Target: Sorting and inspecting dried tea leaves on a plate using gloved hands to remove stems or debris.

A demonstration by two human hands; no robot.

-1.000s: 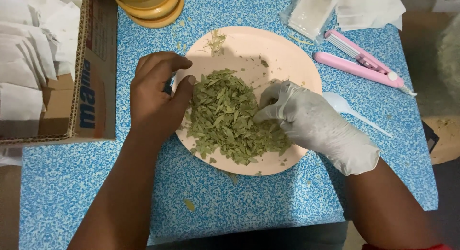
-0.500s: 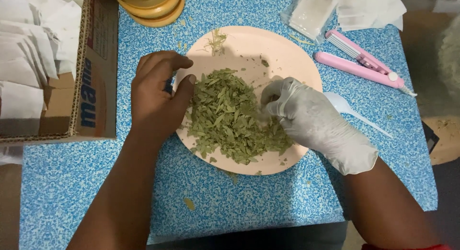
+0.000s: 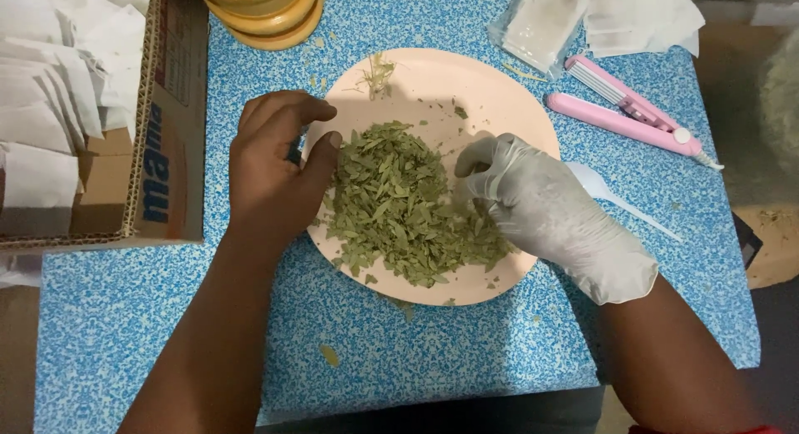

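Observation:
A pale pink round plate [image 3: 433, 80] lies on a blue speckled table [image 3: 433, 351]. It carries a heap of dried green leaves [image 3: 387, 205]. My bare left hand [image 3: 270, 172] grips the plate's left rim, thumb on the plate beside the heap and fingers curled over the edge. My right hand [image 3: 541, 205], in a white glove, rests on the right side of the heap with its fingertips curled and pinched into the leaves. A few stems [image 3: 376, 70] lie apart near the plate's far rim.
A cardboard box [image 3: 162, 151] with white paper sachets [image 3: 50, 84] stands at the left. Stacked yellow lids [image 3: 266, 14] sit at the far edge. A pink hand sealer [image 3: 624, 109], a white plastic spoon [image 3: 595, 184] and a clear packet [image 3: 541, 18] lie to the right.
My gloved right hand's fingers lifted slightly out of the heap, then curled back into the leaves. My left hand has stayed on the plate's rim.

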